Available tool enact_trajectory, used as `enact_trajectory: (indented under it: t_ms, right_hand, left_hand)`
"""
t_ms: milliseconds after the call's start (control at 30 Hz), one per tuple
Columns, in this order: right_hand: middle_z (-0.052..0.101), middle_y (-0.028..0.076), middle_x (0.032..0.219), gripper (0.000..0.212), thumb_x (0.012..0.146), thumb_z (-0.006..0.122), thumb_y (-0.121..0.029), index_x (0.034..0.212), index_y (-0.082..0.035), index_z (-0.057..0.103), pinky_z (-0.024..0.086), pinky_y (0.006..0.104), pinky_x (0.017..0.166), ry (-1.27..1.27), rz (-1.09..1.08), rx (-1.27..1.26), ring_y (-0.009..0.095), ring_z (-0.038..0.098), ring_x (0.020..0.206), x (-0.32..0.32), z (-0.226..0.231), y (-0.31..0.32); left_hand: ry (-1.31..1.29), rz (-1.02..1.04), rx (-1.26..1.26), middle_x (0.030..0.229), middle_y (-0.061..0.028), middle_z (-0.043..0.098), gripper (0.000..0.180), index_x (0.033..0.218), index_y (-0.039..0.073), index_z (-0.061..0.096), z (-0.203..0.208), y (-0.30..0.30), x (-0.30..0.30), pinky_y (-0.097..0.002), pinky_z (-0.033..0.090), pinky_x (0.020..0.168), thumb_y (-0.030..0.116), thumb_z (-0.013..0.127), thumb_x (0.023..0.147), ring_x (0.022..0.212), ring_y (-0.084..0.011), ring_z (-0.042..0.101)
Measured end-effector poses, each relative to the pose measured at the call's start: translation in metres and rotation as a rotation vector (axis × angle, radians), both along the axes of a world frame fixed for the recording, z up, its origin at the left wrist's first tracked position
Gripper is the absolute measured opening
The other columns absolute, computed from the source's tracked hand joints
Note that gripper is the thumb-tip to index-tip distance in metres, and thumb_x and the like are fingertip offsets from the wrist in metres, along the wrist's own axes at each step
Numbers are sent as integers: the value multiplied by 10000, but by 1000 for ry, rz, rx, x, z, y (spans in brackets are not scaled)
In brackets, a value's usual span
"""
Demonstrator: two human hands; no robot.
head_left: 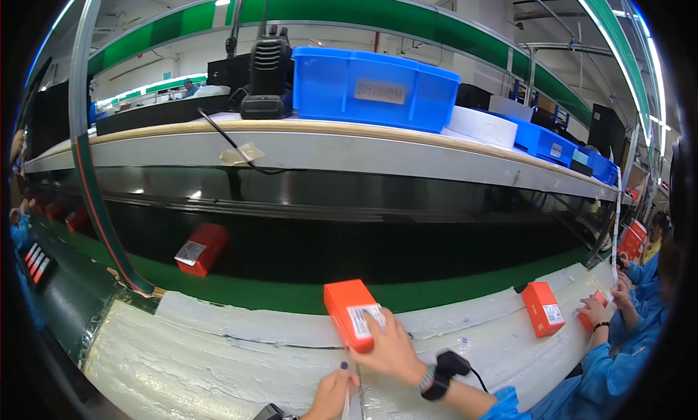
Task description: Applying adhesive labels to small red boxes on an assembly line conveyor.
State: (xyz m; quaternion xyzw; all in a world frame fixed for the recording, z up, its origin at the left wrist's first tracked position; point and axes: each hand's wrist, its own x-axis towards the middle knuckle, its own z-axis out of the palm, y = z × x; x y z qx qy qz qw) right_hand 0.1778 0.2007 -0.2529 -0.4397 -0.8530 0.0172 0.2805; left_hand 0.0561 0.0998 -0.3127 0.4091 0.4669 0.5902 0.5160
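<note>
My right hand [392,353] is closed around the lower end of an orange-red box [347,307] with a white label, tilted over the far edge of the plastic-covered worktop [240,376]. A dark device is strapped to that wrist, with a cable trailing from it. My left hand [333,397] is close by, below the box, with its fingers pinched together. A thin pale strip hangs at its fingers and a small dark tip shows above them, but I cannot make out what it holds. To the right, another orange-red box [544,309] lies on the worktop.
Beyond the worktop runs a green conveyor belt [273,293] carrying a blurred red box [202,250]. A shelf above holds a two-way radio [267,78] and a blue bin [374,89]. At right, a co-worker in blue sleeves [607,365] handles a red box. A green post [102,209] stands left.
</note>
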Motion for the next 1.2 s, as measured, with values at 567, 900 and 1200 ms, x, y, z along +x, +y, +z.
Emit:
enact_trajectory:
  t_ms: [567, 900, 1200]
  right_hand:
    - [601, 108, 1137, 373, 870, 510, 5, 1227, -66, 591, 452, 268, 882, 685, 281, -855, 154, 577, 1012, 86, 35, -67]
    - [570, 80, 1067, 405, 903, 457, 15, 1286, -104, 520, 477, 279, 867, 501, 484, -936, 147, 562, 966, 48, 34, -63]
    - [539, 68, 1063, 400, 867, 525, 29, 1237, -117, 567, 438, 285, 899, 580, 602, -479, 161, 518, 1010, 63, 30, -44]
  left_hand:
    - [270, -85, 267, 787, -13, 579, 218, 1038, -10, 606, 25, 4, -6, -211, 444, 627, 150, 473, 975, 707, -47, 523]
    - [-120, -349, 31, 810, 19, 554, 258, 1156, 5, 541, 11, -4, -14, -201, 431, 604, 180, 494, 973, 684, -31, 504]
    - [-13, -79, 262, 888, -48, 603, 182, 1067, 56, 529, 30, 2, -35, -217, 435, 543, 178, 494, 936, 593, -93, 514]
